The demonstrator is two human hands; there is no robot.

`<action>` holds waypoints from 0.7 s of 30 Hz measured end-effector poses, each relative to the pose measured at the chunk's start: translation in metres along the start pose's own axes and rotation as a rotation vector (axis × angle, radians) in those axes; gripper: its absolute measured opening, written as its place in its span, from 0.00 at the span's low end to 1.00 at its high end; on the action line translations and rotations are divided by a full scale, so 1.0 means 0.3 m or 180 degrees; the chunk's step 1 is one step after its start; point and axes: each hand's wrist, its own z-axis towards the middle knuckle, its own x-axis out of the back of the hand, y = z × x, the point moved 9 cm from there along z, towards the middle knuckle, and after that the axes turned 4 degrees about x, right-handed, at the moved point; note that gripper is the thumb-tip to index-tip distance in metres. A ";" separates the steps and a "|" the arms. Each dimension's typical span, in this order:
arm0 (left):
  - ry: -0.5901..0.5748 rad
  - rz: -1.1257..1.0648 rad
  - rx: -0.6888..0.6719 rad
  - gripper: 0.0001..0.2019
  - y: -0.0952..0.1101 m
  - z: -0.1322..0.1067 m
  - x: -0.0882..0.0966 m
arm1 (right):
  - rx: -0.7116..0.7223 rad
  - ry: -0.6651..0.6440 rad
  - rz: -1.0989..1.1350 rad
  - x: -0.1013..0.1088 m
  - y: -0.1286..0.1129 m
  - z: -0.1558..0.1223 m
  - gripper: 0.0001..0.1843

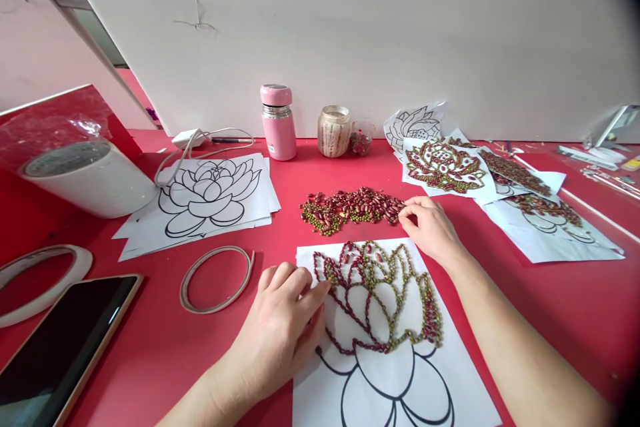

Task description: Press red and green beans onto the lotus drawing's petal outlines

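Observation:
A white sheet with a lotus outline (390,373) lies in front of me on the red table (550,300). Red and green beans cover the upper petals of the drawing. My left hand (280,327) rests on the sheet's left edge, fingers stretched flat beside the bean outline. My right hand (430,227) reaches to the right end of a loose heap of red and green beans (350,207), its fingertips pinched together at the beans. What sits in the pinch is too small to make out.
A stack of blank lotus sheets (205,200) lies at left, finished bean pictures (445,167) at right. A pink flask (277,121), a jar (333,131) and a small cup stand by the wall. Tape rolls (85,173), a thin ring (216,278) and a phone (65,347) lie left.

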 end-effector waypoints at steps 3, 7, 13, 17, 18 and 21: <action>0.0066 -0.0030 -0.0008 0.11 -0.001 0.000 0.009 | 0.0065 0.0250 0.0132 0.026 0.002 0.006 0.06; 0.0153 -0.0071 0.0000 0.10 -0.007 -0.001 0.014 | 0.0196 0.0805 0.0787 0.102 -0.027 0.009 0.05; 0.0119 -0.0085 -0.0027 0.10 -0.009 0.003 0.006 | 0.0667 -0.0458 0.1781 0.069 -0.259 -0.029 0.05; 0.0089 -0.0086 -0.0032 0.08 -0.004 0.003 0.009 | 0.1064 -0.1131 0.1961 0.056 -0.417 -0.096 0.04; 0.0083 -0.0089 -0.0024 0.08 -0.003 0.002 0.009 | 0.1144 -0.1252 0.1952 0.051 -0.443 -0.110 0.04; 0.0097 -0.0091 -0.0009 0.08 -0.002 0.002 0.012 | 0.1325 -0.1399 0.1833 0.037 -0.489 -0.135 0.05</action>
